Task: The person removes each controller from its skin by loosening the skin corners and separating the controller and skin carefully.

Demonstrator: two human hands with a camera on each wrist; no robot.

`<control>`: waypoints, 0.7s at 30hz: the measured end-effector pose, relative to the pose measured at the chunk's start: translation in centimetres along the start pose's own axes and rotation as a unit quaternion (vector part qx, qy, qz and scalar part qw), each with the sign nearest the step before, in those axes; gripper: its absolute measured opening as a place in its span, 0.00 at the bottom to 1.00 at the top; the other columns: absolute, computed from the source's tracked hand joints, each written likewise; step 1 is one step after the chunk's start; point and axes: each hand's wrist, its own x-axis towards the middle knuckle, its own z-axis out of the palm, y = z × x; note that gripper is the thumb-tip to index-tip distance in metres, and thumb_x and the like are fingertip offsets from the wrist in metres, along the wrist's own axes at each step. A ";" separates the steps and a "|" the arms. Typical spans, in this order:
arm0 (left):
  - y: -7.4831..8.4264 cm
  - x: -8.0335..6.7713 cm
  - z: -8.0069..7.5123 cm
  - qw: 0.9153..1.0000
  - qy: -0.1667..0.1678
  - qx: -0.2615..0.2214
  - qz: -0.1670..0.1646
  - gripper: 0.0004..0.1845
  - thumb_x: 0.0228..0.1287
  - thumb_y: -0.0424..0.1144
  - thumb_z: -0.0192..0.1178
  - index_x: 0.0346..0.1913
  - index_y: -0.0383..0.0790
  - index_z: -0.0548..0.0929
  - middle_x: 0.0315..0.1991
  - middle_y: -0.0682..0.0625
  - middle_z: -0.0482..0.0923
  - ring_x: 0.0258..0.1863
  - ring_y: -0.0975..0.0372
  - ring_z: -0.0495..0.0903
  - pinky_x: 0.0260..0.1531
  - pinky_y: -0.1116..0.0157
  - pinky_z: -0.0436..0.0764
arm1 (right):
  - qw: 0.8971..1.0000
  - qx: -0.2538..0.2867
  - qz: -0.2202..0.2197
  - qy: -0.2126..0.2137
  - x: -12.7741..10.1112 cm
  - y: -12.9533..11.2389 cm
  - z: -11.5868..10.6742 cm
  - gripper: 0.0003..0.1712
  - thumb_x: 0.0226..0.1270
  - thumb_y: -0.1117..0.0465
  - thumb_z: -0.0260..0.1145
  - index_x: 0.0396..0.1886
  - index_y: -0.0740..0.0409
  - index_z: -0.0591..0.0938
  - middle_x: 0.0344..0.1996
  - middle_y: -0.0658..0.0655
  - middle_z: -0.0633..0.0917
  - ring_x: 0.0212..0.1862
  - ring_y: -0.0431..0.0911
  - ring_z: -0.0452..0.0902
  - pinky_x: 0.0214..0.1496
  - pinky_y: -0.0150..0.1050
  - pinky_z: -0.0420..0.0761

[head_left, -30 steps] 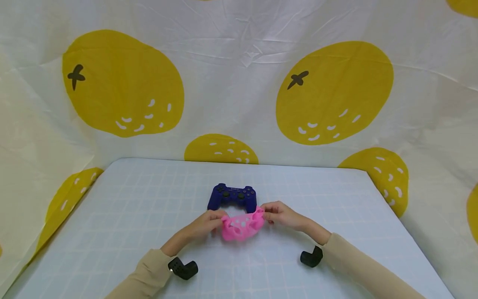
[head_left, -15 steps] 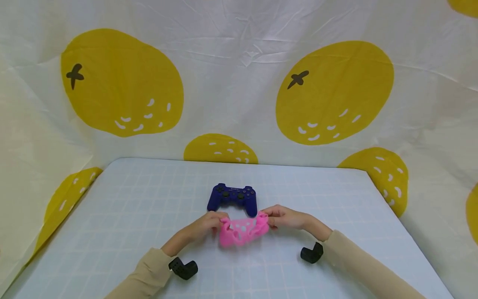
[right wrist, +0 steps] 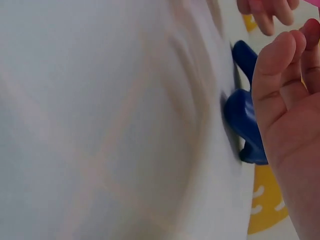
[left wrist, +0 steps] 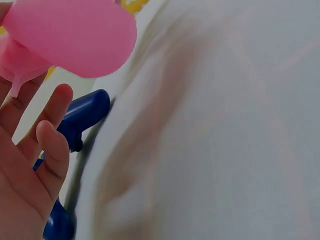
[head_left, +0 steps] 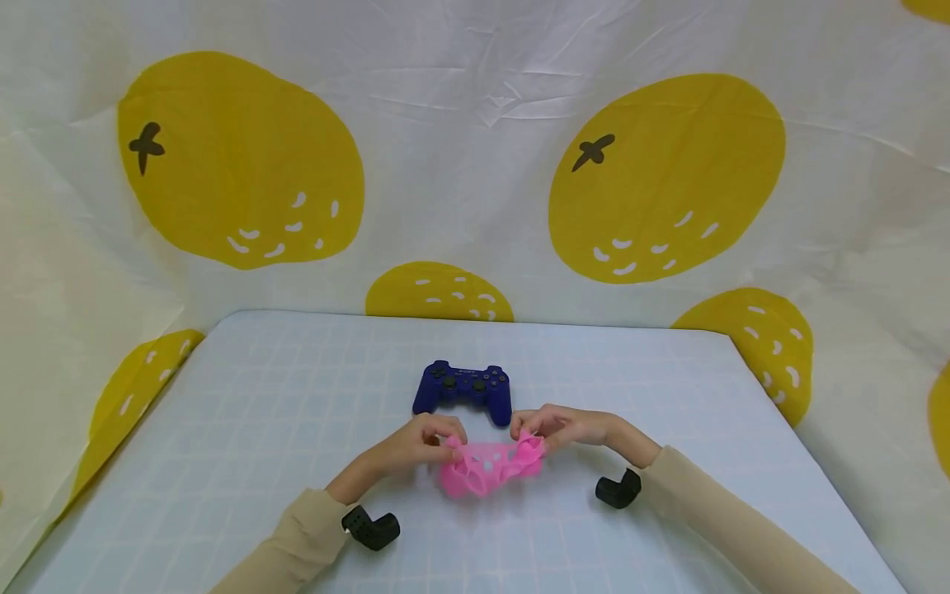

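A soft pink silicone controller cover [head_left: 484, 477] with several cut-out holes hangs just above the table, between my hands. My left hand [head_left: 416, 443] pinches its left end, and my right hand [head_left: 575, 427] pinches the right end. Just beyond them a dark blue game controller [head_left: 466, 381] lies on the table, its handles toward me. In the left wrist view the rounded pink cover [left wrist: 85, 40] appears above the fingers of the left hand [left wrist: 20, 170]. From the right wrist, the right hand [right wrist: 295, 132] hides part of the controller [right wrist: 242, 112], and the cover is almost out of view.
A pale table cloth [head_left: 297, 379] with a faint grid covers the table. Behind it hangs a white curtain [head_left: 460, 165] printed with large yellow fruit. Black wrist cameras [head_left: 371, 530] stick out from both sleeves.
The pink cover has come slightly nearer to me, and more of the controller shows. My fingers have shifted their grip over its two ends. The controller stays in place.
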 end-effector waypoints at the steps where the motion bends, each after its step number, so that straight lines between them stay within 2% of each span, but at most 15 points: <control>1: -0.1 0.1 0.0 1.000 0.000 -0.005 0.003 0.05 0.63 0.29 0.58 0.31 0.29 0.80 0.33 0.42 0.78 0.37 0.70 0.73 0.38 0.72 0.76 | 1.000 -0.005 0.000 -0.007 0.1 -0.1 0.0 0.13 0.67 0.59 0.55 0.36 0.69 0.74 0.41 0.53 0.68 0.49 0.40 0.63 0.50 0.35 0.67; 7: -0.3 0.1 -0.1 0.999 -0.015 -0.042 0.008 0.06 0.63 0.26 0.55 0.31 0.24 0.77 0.29 0.57 0.75 0.31 0.72 0.71 0.31 0.75 0.73 | 0.998 -0.067 0.008 -0.013 0.3 -1.0 -0.1 0.09 0.57 0.62 0.51 0.30 0.64 0.75 0.34 0.56 0.66 0.42 0.37 0.64 0.41 0.31 0.68; 9: -0.3 0.1 -0.2 0.999 -0.029 -0.042 0.013 0.07 0.64 0.26 0.52 0.30 0.24 0.75 0.28 0.58 0.73 0.30 0.73 0.69 0.30 0.75 0.71 | 0.996 -0.086 0.012 -0.010 0.4 -1.2 -0.1 0.08 0.55 0.63 0.51 0.28 0.63 0.75 0.32 0.59 0.65 0.39 0.36 0.63 0.40 0.31 0.68; 11: -0.2 0.2 -0.1 0.998 -0.039 -0.044 0.006 0.08 0.64 0.27 0.52 0.29 0.25 0.74 0.26 0.52 0.73 0.29 0.74 0.70 0.29 0.75 0.71 | 0.995 -0.100 0.017 -0.010 0.6 -1.4 -0.1 0.08 0.52 0.64 0.50 0.26 0.63 0.75 0.30 0.63 0.64 0.38 0.36 0.63 0.39 0.29 0.68; 13: -0.2 0.2 -0.1 0.998 -0.042 -0.042 -0.001 0.08 0.64 0.27 0.53 0.27 0.26 0.72 0.25 0.51 0.70 0.28 0.74 0.69 0.29 0.75 0.69 | 0.994 -0.102 0.023 -0.012 0.7 -1.5 0.0 0.08 0.51 0.64 0.50 0.26 0.63 0.75 0.31 0.65 0.65 0.38 0.36 0.63 0.38 0.28 0.68; 16: 0.0 0.3 0.1 0.999 -0.033 -0.030 -0.021 0.11 0.63 0.29 0.57 0.25 0.29 0.70 0.23 0.53 0.68 0.28 0.73 0.68 0.30 0.75 0.68 | 0.994 -0.100 0.034 -0.013 0.8 -1.4 0.0 0.09 0.52 0.65 0.53 0.32 0.64 0.76 0.35 0.67 0.68 0.41 0.35 0.66 0.40 0.29 0.72; 18: 0.1 0.3 0.2 0.999 -0.026 -0.018 -0.026 0.12 0.62 0.30 0.59 0.24 0.30 0.69 0.24 0.57 0.66 0.28 0.73 0.66 0.31 0.73 0.68 | 0.994 -0.101 0.042 -0.013 0.7 -1.2 0.1 0.12 0.54 0.65 0.55 0.39 0.64 0.75 0.39 0.67 0.70 0.43 0.35 0.67 0.43 0.31 0.75; 21: 0.0 0.3 0.4 0.999 -0.012 -0.006 -0.037 0.13 0.62 0.31 0.62 0.25 0.31 0.70 0.24 0.58 0.67 0.29 0.73 0.67 0.31 0.73 0.70 | 0.992 -0.109 0.056 -0.017 0.5 -0.7 0.1 0.17 0.57 0.63 0.59 0.46 0.64 0.73 0.46 0.65 0.70 0.47 0.34 0.67 0.47 0.33 0.78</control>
